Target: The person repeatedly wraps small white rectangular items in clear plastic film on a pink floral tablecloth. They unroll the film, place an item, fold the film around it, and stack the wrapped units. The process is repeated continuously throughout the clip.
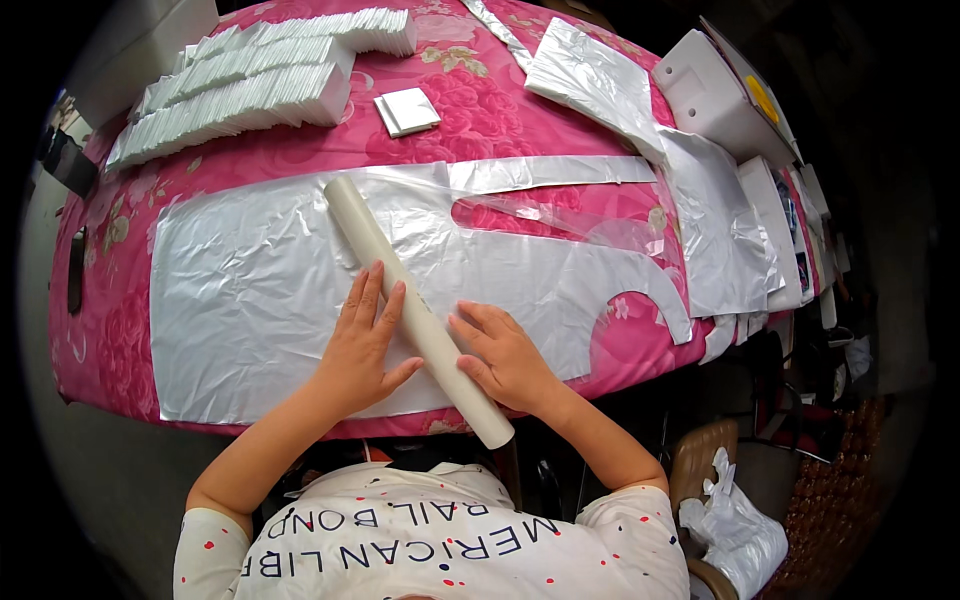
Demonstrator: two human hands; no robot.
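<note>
The left hand (362, 340) lies flat, fingers spread, palm down on the clear plastic sheet (250, 290), fingertips touching the cream cardboard tube (415, 310). That tube lies diagonally across the sheet on the pink floral table (110, 330). The right hand (503, 355) rests open against the tube's other side, gripping nothing. Stacks of folded white packets (250, 80) sit far back
</note>
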